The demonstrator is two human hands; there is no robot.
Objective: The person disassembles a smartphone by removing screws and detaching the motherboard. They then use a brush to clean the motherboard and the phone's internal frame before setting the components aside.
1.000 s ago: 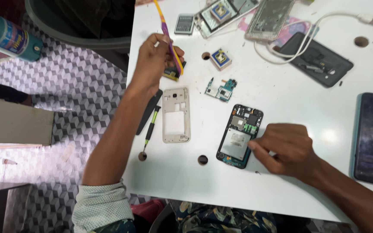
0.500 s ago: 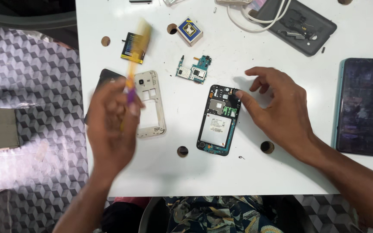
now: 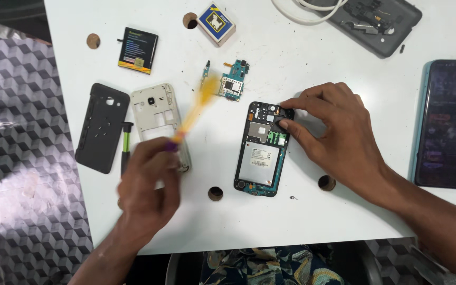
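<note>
An opened phone body (image 3: 262,149) lies near the middle of a white worktable (image 3: 312,58), its long axis running toward and away from the person, the top end farther from them. The right hand (image 3: 339,140) rests just beside it on the right, thumb and forefinger pinched together at the upper right corner of the phone's exposed interior; whether a small part sits between those fingertips cannot be told. The left hand (image 3: 146,182) hovers to the phone's left, closed around a yellow tool with a purple collar (image 3: 193,113), blurred by motion and angled up and to the right, its tip pointing toward a loose circuit board (image 3: 232,84) just above the phone. The right hand is the nearer of the 2 to the phone.

Beneath the left hand lies a pale mid-frame (image 3: 157,113), with a green-handled screwdriver (image 3: 125,145) and a black back cover (image 3: 101,126) further left. A battery (image 3: 138,50) and a small box (image 3: 215,22) sit toward the far edge; a dark tablet (image 3: 449,124) lies at far right.
</note>
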